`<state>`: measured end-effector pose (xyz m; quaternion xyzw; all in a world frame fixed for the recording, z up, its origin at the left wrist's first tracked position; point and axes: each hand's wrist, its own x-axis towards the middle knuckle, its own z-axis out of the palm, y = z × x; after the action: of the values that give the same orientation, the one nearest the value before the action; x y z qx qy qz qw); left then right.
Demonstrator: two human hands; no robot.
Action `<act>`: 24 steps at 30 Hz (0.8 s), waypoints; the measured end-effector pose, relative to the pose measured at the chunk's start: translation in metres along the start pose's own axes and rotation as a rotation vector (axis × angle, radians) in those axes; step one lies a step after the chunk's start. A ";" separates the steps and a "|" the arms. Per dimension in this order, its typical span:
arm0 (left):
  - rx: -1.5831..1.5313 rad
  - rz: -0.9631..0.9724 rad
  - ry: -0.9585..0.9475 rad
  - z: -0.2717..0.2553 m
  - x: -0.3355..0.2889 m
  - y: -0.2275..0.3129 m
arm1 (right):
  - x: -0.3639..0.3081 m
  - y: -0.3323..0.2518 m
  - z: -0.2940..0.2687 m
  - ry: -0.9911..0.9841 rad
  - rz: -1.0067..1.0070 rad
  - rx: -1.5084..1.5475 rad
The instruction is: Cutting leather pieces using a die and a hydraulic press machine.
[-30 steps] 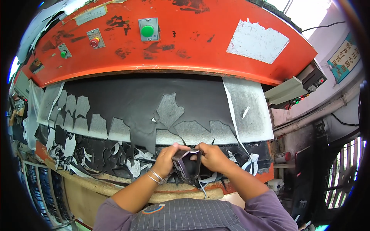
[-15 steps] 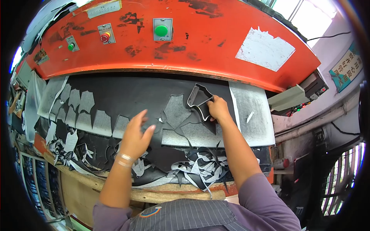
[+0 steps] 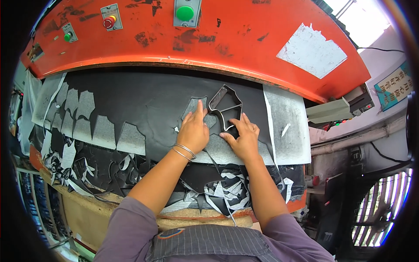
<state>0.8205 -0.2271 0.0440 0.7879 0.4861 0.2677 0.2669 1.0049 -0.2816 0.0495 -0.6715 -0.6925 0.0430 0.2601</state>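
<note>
The right hand (image 3: 245, 139) is resting with its fingers spread, not clenched, and its fingertips are touching the lower right edge of the die (image 3: 231, 108). The thumb is standing apart, near the die's lower end. The left hand (image 3: 193, 133) is lying open, holding nothing; its forefinger is pointing away from the body, over a hole (image 3: 192, 104) in the black sheet (image 3: 131, 91). Whether this hand is also touching the die, I cannot tell.

The right hand is seemingly staying so light because the die is lying flat, the sheet is bearing its weight, and only steadying is needed. The die is sitting just beside the hole, perhaps because uncut sheet is remaining there. The left palm is possibly keeping the sheet flat.

From the right hand, the die is lying forward and a little to the left; from the left hand, it is lying to the right and slightly forward.

Farther out, a pale board (image 3: 294, 144) is showing under the sheet and through more holes at left. Scraps (image 3: 222, 190) are heaping along the near edge, and the red press (image 3: 238, 48) is spanning the far side.
</note>
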 end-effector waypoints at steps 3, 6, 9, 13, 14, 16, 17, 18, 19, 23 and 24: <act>-0.046 -0.004 0.008 0.001 0.004 -0.001 | 0.003 0.002 0.001 0.048 -0.048 -0.018; -0.028 0.000 0.003 -0.004 0.001 -0.001 | 0.003 -0.004 0.001 0.025 -0.072 -0.022; -0.019 0.013 0.000 -0.008 0.007 0.001 | 0.009 -0.004 -0.002 0.066 -0.097 -0.040; 0.004 0.011 -0.018 -0.012 0.003 0.004 | 0.009 -0.011 -0.005 0.117 -0.111 -0.086; 0.016 -0.001 -0.029 -0.015 -0.001 0.003 | 0.005 -0.014 -0.005 0.069 -0.095 -0.085; 0.003 0.010 -0.014 -0.017 -0.005 -0.005 | 0.001 -0.019 -0.003 0.039 -0.093 -0.093; -0.010 0.016 -0.012 -0.023 -0.008 -0.005 | -0.001 -0.022 -0.003 0.023 -0.086 -0.111; -0.012 0.030 0.003 -0.034 -0.013 -0.007 | -0.005 -0.025 -0.005 0.009 -0.080 -0.130; -0.058 -0.042 0.014 -0.051 -0.019 -0.016 | -0.010 -0.035 -0.009 0.004 0.027 -0.115; -0.254 -0.123 0.370 -0.171 -0.018 -0.066 | -0.016 -0.070 -0.055 0.003 0.208 -0.027; -0.408 -0.141 0.572 -0.204 -0.020 -0.102 | -0.014 -0.091 -0.063 -0.096 0.208 0.048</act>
<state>0.6102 -0.1738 0.1173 0.5759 0.5311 0.5499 0.2896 0.9483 -0.3219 0.1365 -0.7306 -0.6294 0.1185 0.2367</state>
